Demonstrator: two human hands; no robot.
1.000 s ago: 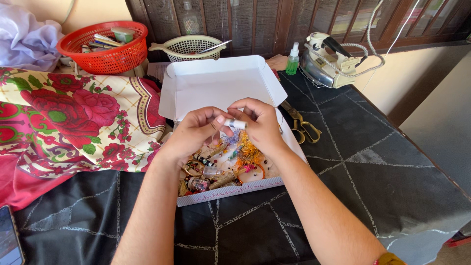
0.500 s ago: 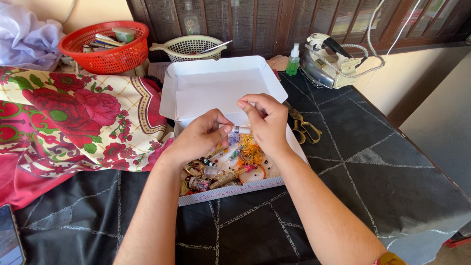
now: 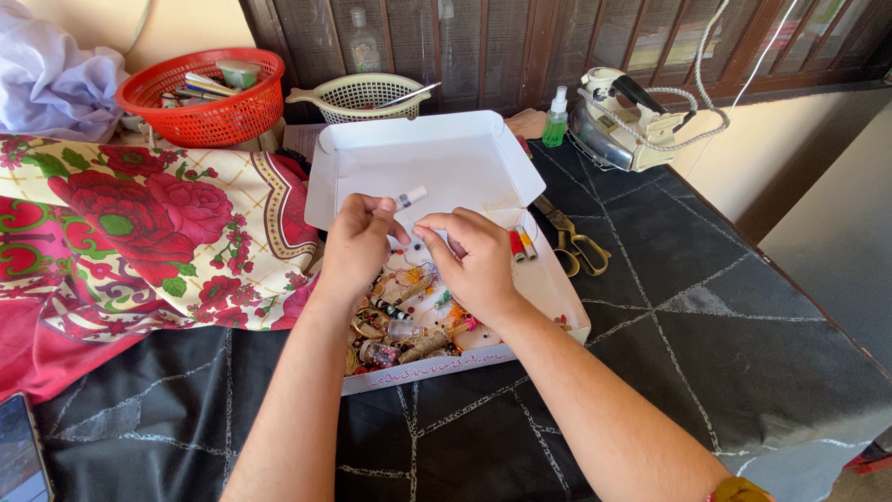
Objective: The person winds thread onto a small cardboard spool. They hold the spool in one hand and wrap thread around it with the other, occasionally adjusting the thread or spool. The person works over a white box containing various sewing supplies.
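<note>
Table: a black cloth-covered work surface with pale chalk-like lines point(image 3: 669, 307) fills most of the view and carries everything else.
Fabric: a cream cloth printed with large red roses and green leaves point(image 3: 139, 223) lies spread over the left side, its edge touching the box.
Box: a shallow white cardboard box with its lid folded back point(image 3: 423, 163) sits at the centre; the lid stands tilted open behind the tray.
Iron: an old cream and chrome electric iron with a braided cord point(image 3: 623, 121) rests at the far right, well apart from the hands.
Baskets: a round red plastic basket holding small items point(image 3: 204, 98) and a smaller cream mesh basket point(image 3: 362, 93) stand at the back edge.
Scissors: brass-handled scissors point(image 3: 571, 242) lie just beside the box on its right.
Box contents: a jumble of small thread spools and bobbins in mixed colours point(image 3: 400, 321) fills the lower left of the tray.
Left hand: the left hand point(image 3: 358, 246) pinches a small white thread spool point(image 3: 411, 197) between thumb and forefinger, raised over the tray.
Right hand: the right hand point(image 3: 474, 256) is curled narrow, fingertips pinched near the spool, seemingly on its thread; the strand is too fine to confirm.
Progress: one spool is picked out and up; judging by this, the thread end is being found, and cloth and scissors lie untouched.
</note>
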